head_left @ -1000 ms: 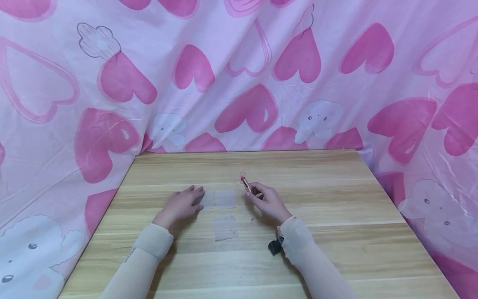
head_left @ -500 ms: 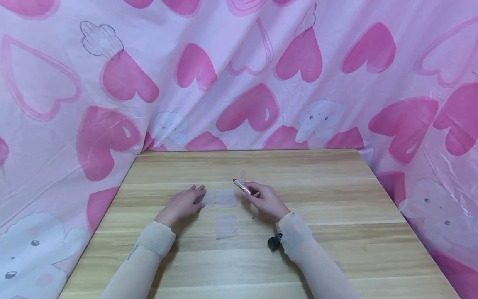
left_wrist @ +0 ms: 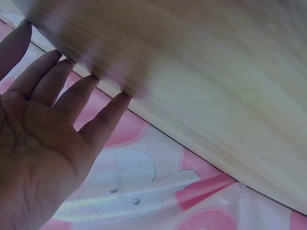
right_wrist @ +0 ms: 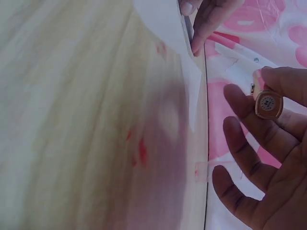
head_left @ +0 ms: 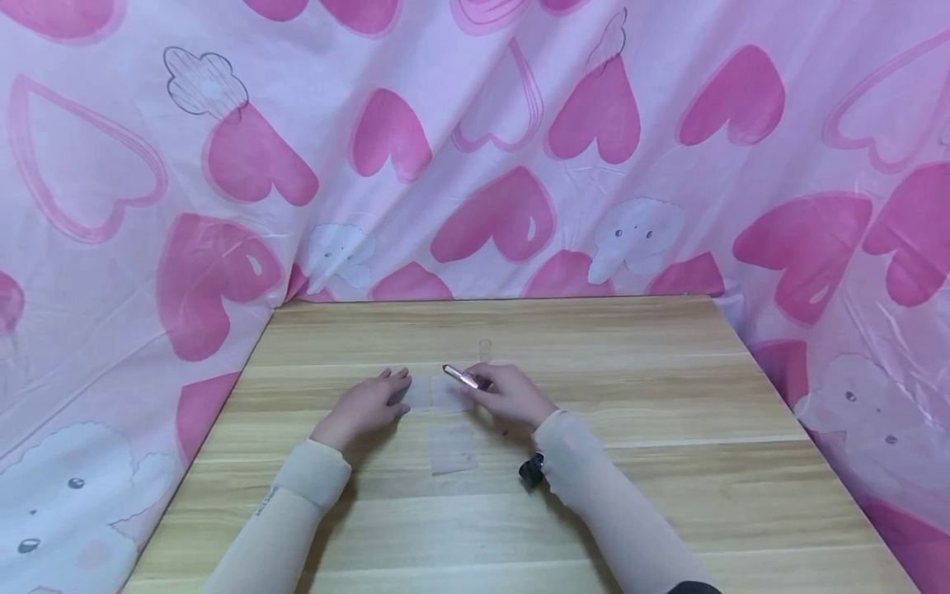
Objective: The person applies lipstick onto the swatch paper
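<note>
Between thumb and index finger, my right hand pinches a lipstick, its red tip uncovered and pointing left over a thin whitish sheet. The lipstick's square base faces the right wrist camera, while the other fingers of that hand are loosely bent. My left hand rests with spread, fairly straight fingers at the left edge of the sheets; in the left wrist view its fingertips touch the tabletop. A second whitish sheet lies nearer to me. Whether the tip touches the sheet, I cannot tell.
A small clear cap lies beyond my right hand on the wooden table. Red smears mark the wood near the sheets. A pink heart-patterned cloth hangs behind and at both sides.
My right hand has moved left with the lipstick, whose tip has swung from pointing away near the clear cap to pointing left over the far sheet. The left hand stays nearly still.
</note>
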Available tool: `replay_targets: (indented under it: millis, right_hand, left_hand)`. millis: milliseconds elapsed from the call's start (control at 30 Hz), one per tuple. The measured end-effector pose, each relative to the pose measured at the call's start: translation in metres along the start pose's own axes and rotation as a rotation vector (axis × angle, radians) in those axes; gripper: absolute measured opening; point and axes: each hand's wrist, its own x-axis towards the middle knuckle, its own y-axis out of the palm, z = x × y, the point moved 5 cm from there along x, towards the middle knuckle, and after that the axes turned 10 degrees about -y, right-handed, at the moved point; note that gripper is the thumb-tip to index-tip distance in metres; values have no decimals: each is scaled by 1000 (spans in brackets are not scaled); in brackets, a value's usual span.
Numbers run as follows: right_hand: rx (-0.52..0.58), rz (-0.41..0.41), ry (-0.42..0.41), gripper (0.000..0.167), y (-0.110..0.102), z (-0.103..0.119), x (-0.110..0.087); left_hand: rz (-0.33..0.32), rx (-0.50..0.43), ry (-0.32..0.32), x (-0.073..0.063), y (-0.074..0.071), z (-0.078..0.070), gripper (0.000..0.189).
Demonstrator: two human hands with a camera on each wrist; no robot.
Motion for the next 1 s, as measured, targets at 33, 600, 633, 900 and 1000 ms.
replay_targets:
  millis: [33, 600, 633, 900, 1000]
  right_hand:
    - [-15, 9, -11, 24, 1, 1, 2]
    - [-108, 42, 15, 21, 15, 13, 29]
    - [-109, 37, 17, 20, 16, 14, 31]
    - [-99, 19, 9, 15, 25, 21, 42]
    - [-129, 13, 4, 16, 27, 23, 47]
  left_hand:
    - [-5, 0, 6, 0, 0, 0, 55]
    - [-24, -33, 23, 2, 2, 0, 56]
    - [-25, -36, 23, 2, 2, 0, 56]
    - [-26, -28, 0, 2, 3, 4, 57]
    - [-23, -26, -15, 3, 3, 5, 57]
